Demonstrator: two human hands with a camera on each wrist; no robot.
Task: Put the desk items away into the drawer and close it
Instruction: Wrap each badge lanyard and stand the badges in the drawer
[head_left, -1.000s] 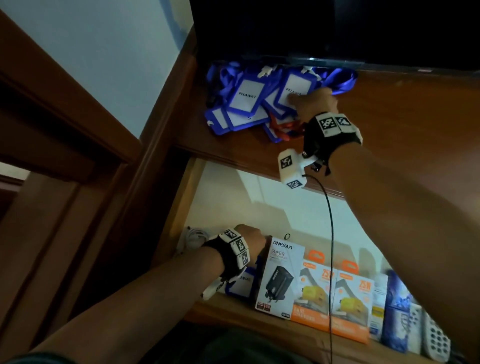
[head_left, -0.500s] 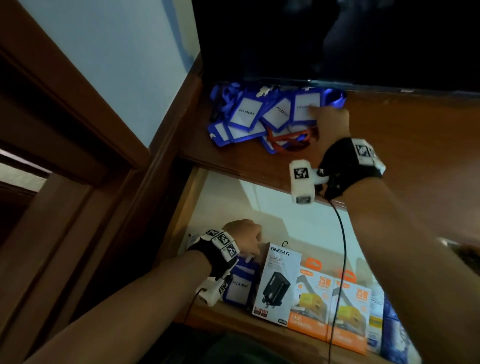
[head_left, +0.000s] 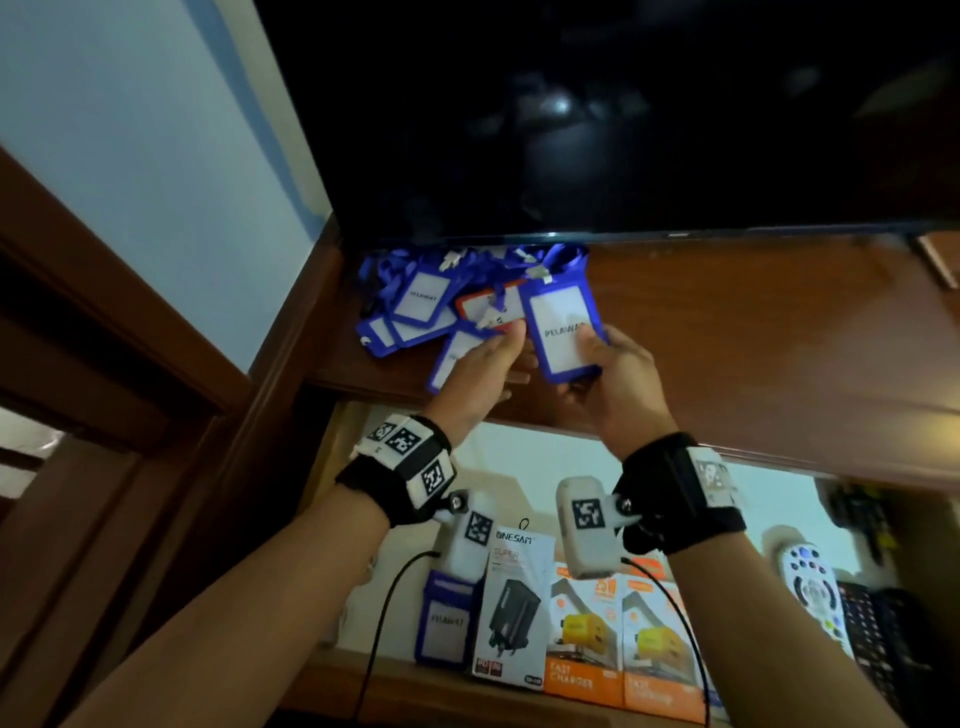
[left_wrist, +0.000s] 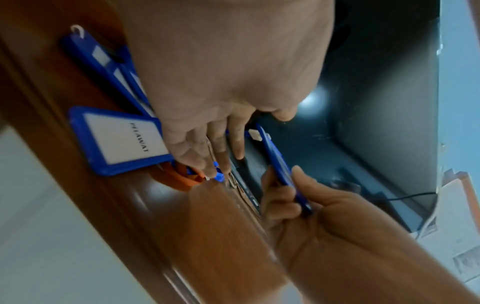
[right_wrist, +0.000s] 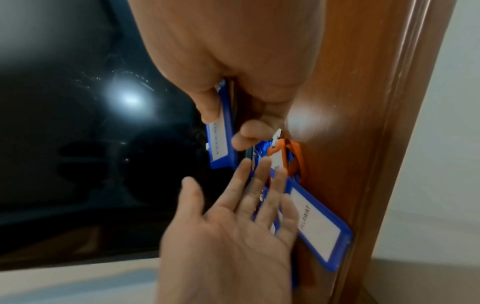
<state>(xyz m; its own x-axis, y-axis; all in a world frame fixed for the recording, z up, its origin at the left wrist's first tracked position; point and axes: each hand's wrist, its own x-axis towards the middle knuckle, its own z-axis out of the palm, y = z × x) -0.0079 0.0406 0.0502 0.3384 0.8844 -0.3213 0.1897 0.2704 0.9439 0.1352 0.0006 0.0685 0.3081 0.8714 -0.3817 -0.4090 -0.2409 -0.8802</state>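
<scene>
Between fingers, rectangular (blue-framed) badge

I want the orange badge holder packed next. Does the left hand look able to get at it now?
Probably yes. The left hand is open, holds nothing, and its fingertips reach beside the orange badge holder on the desk. Blue badge holders overlap it partly.

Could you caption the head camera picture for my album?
Right hand lifts a blue badge holder off the desk, left hand reaching open.
</scene>
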